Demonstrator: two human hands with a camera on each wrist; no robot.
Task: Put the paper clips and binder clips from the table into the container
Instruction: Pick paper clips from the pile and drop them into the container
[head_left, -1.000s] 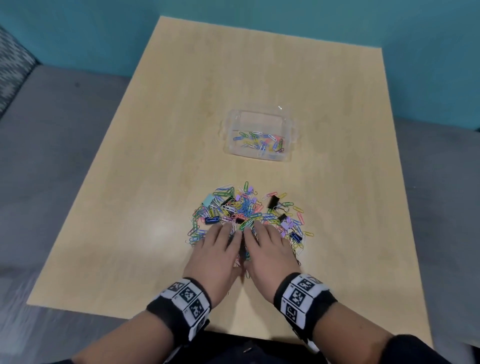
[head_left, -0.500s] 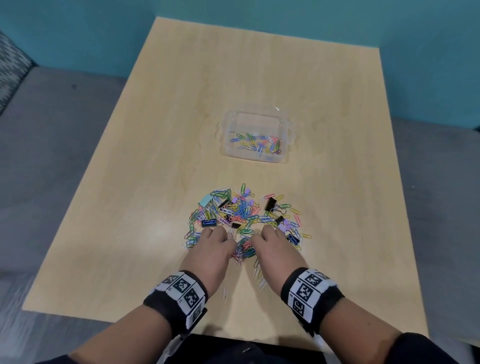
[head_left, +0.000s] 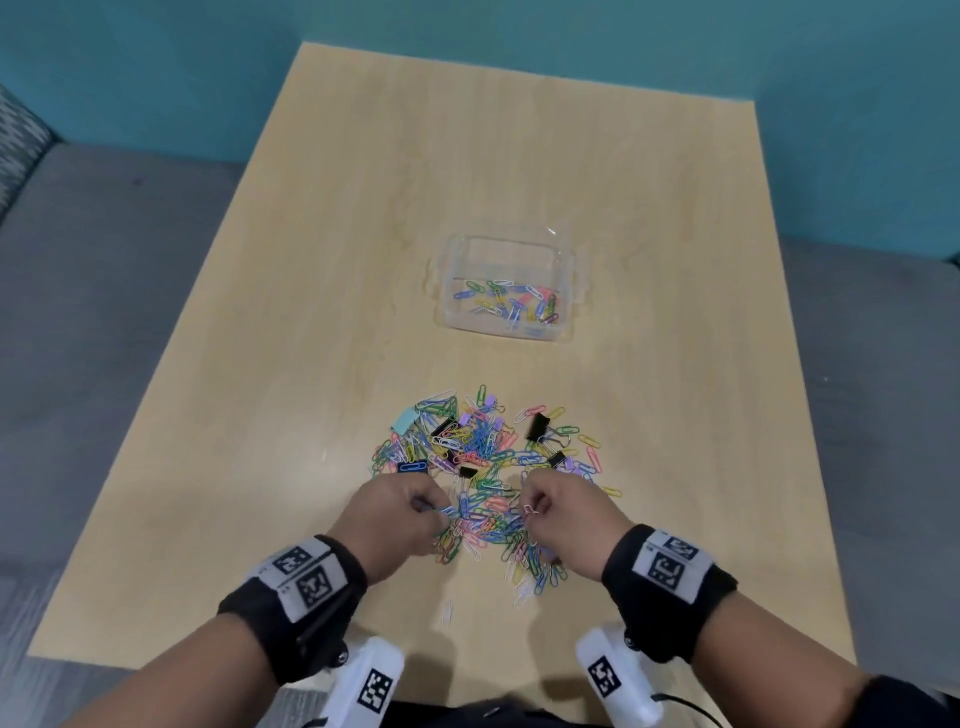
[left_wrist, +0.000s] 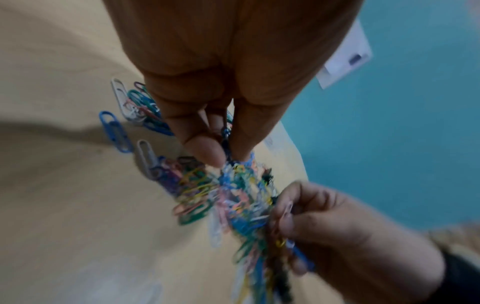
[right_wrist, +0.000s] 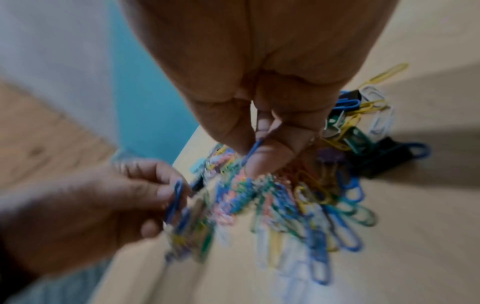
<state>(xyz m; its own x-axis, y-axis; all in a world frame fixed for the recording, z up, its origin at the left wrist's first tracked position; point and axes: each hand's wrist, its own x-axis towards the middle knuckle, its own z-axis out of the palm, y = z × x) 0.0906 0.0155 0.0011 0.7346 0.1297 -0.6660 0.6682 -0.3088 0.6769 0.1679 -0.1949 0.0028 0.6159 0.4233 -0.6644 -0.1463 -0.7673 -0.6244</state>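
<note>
A heap of coloured paper clips (head_left: 483, 467) with a few black binder clips (head_left: 537, 427) lies on the wooden table (head_left: 311, 312) in front of me. My left hand (head_left: 400, 512) is curled at the heap's near left and pinches paper clips (left_wrist: 228, 148). My right hand (head_left: 561, 514) is curled at the near right, and paper clips (right_wrist: 253, 151) are pinched between its thumb and fingers. A clear plastic container (head_left: 511, 286) stands farther back, holding several paper clips. Both wrist views are blurred.
A single white paper clip (head_left: 447, 610) lies apart near the table's front edge. Grey floor flanks the table on both sides, and a teal wall stands behind it.
Both hands lay flat side by side on the heap a second ago. Their fingers have since curled in, gathered clips, and the hands have drawn slightly apart and toward me.
</note>
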